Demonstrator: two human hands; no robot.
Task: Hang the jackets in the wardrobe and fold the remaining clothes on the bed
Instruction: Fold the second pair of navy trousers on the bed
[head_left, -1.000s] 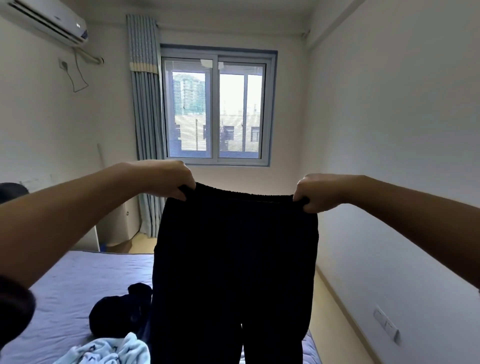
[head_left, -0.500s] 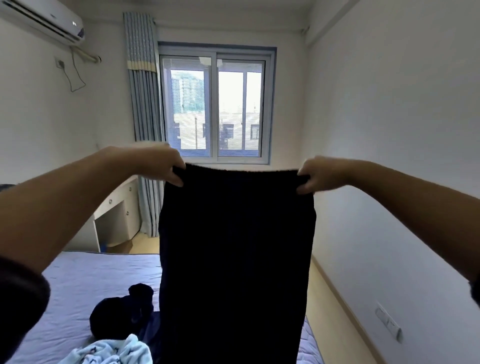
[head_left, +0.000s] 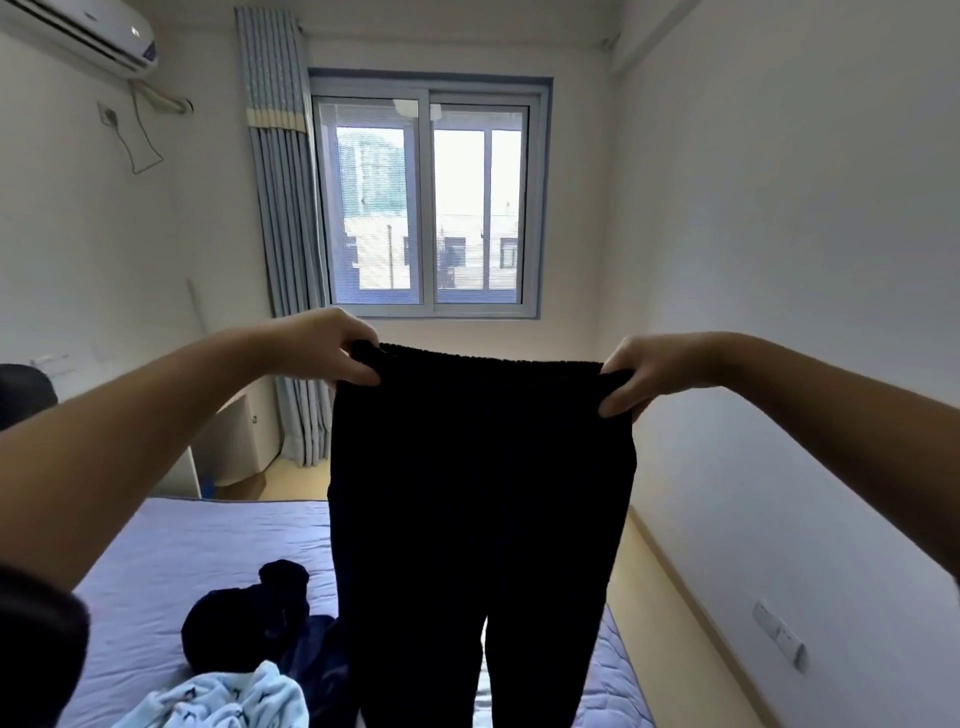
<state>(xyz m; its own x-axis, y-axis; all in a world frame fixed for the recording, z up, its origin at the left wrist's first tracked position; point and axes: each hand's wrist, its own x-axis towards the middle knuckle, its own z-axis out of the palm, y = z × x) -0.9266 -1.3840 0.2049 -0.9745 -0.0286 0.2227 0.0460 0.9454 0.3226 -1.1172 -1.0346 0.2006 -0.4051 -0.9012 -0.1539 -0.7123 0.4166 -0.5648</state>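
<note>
Hanging high on the wall, well above and to the left of the left hand, was a white air conditioner. A striped curtain fell behind that hand, with a window above the gap between the two hands. The left hand pinched the left end of the waistband of a pair of dark trousers, fingers curled over the top edge and thumb pressed against the near side. Below that hand lay the bed, covered in pale purple. On it was a heap of dark clothes touching a crumpled light blue garment nearer the person. The trousers hung upright between the hands, waistband stretched almost level. Their two legs dropped in front of the bed with a narrow gap between them, and their lower ends ran out of view. The right hand gripped the right end of the waistband, fingers closed round the fabric. Below and to the right of it, a socket plate sat low on the right wall.
</note>
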